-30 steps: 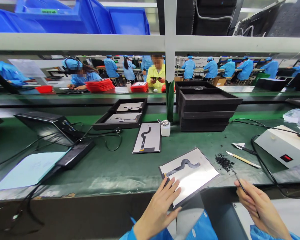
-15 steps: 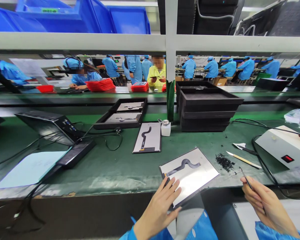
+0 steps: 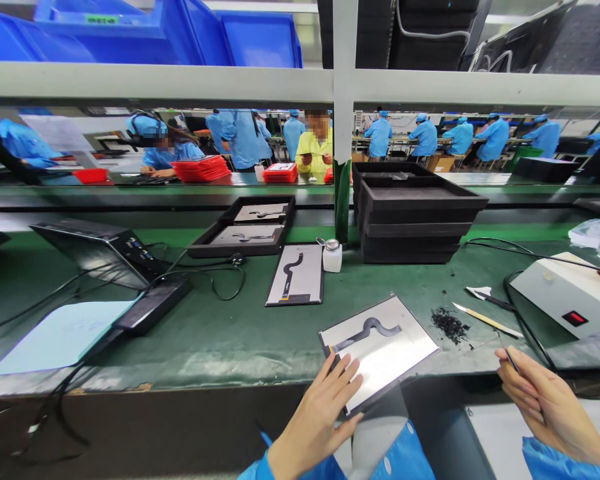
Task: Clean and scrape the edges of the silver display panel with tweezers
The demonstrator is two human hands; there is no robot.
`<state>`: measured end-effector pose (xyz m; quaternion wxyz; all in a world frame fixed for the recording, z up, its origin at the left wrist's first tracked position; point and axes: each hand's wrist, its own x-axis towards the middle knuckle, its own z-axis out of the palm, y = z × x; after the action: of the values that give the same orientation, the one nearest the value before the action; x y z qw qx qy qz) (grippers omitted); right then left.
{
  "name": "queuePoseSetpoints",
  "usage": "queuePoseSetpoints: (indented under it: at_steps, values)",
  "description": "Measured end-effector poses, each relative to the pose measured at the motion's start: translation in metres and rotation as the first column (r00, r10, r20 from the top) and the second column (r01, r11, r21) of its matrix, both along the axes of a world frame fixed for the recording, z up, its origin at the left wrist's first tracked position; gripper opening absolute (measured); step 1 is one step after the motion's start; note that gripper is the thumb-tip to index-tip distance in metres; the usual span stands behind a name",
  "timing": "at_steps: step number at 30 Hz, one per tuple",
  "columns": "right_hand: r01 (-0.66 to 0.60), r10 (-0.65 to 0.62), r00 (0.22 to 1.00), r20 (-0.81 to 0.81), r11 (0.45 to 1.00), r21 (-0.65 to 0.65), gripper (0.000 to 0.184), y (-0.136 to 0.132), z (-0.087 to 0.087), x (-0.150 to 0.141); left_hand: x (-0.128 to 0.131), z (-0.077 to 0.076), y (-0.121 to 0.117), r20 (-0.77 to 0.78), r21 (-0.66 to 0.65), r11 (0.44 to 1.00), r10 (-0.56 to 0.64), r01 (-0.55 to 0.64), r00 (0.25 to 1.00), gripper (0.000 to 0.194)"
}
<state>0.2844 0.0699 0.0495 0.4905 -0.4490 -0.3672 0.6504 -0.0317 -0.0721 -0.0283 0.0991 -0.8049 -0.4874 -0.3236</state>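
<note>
My left hand (image 3: 320,413) is on the near left corner of an LCD panel (image 3: 400,357), fingers laid over its edge and thumb by the lower rim. The panel lies slanted, with its near part past the bench edge; its pale back carries a curved dark flex cable (image 3: 373,328). My right hand (image 3: 545,400) pinches a pair of thin tweezers (image 3: 511,360), tip pointing up and away, to the right of the panel. Beyond the tip lie a pile of small black scraps (image 3: 450,325) and a pale-handled blade-like tool (image 3: 487,320).
Another LCD panel (image 3: 296,275) lies farther back beside a white pump bottle (image 3: 332,257). A black tray (image 3: 240,228) holds two more. Stacked black trays (image 3: 415,227) stand behind. A white box with a red switch (image 3: 575,293) and cables sit right, a black device (image 3: 100,250) left.
My right hand has moved right with the tweezers, away from the black scraps. My left hand and the panel stay put. In the background, a standing person in blue has moved left.
</note>
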Motion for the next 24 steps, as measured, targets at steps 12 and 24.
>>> queuePoseSetpoints:
  at_steps: [12,24]
  values:
    - [0.01,-0.01,1.0,0.024,1.0,0.004,0.031,0.001,0.02,0.004,0.0,-0.002,0.0,0.003,0.004,1.0,-0.005,0.005,1.0,0.05]
    - [-0.146,0.118,0.97,0.214,0.982,0.117,0.051,-0.029,0.046,-0.02,0.0,0.007,-0.001,0.023,-0.071,0.997,-0.022,0.024,1.0,0.056]
